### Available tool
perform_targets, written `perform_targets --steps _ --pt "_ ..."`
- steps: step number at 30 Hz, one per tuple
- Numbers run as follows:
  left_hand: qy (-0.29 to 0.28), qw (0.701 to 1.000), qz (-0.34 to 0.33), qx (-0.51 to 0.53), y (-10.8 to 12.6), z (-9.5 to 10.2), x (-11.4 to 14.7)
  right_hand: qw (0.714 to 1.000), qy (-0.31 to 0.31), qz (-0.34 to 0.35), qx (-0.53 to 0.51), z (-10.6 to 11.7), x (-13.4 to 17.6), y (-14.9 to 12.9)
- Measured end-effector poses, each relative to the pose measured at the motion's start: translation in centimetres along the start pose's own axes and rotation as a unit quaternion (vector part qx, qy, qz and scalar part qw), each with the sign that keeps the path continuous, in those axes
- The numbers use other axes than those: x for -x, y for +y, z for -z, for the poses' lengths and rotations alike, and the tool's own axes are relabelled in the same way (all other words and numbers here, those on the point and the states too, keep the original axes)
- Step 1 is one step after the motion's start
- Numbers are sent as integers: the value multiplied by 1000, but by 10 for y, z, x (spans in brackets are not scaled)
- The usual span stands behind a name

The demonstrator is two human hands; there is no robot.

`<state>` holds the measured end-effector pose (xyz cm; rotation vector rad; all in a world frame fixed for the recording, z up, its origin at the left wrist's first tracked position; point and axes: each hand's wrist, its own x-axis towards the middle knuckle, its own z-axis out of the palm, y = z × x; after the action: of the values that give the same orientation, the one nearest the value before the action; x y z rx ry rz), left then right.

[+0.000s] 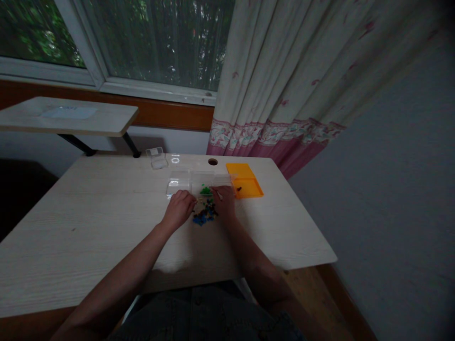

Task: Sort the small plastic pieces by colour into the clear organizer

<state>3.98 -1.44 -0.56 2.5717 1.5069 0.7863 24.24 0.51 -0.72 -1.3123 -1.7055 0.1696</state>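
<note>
A pile of small blue, black, green and tan pieces (205,217) lies on the pale table between my two hands. My left hand (179,208) rests at the pile's left edge with its fingers curled together; anything in them is too small to make out. Just beyond the pile, my right hand (225,201) is by a cluster of green pieces (205,191), its fingertips drawn together. What they grip, if anything, cannot be seen clearly. Behind both hands stand clear plastic boxes (179,176), partly covered by the hands. The green pieces appear to lie in or against the middle one.
An open orange box (253,187) with a small dark piece (239,189) sits to the right. Farther back are a small open clear case (159,162) and a round hole (213,162) in the table (117,208). A raised shelf (110,124) stands at back left, below the window.
</note>
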Motion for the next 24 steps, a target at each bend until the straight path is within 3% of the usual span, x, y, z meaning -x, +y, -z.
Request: perform_targets --steps 11,24 --pt "53 994 29 90 -8 -4 0 999 12 -12 32 -5 0 15" --pt "59 991 37 111 -7 -2 0 999 28 -9 33 -3 -1 20"
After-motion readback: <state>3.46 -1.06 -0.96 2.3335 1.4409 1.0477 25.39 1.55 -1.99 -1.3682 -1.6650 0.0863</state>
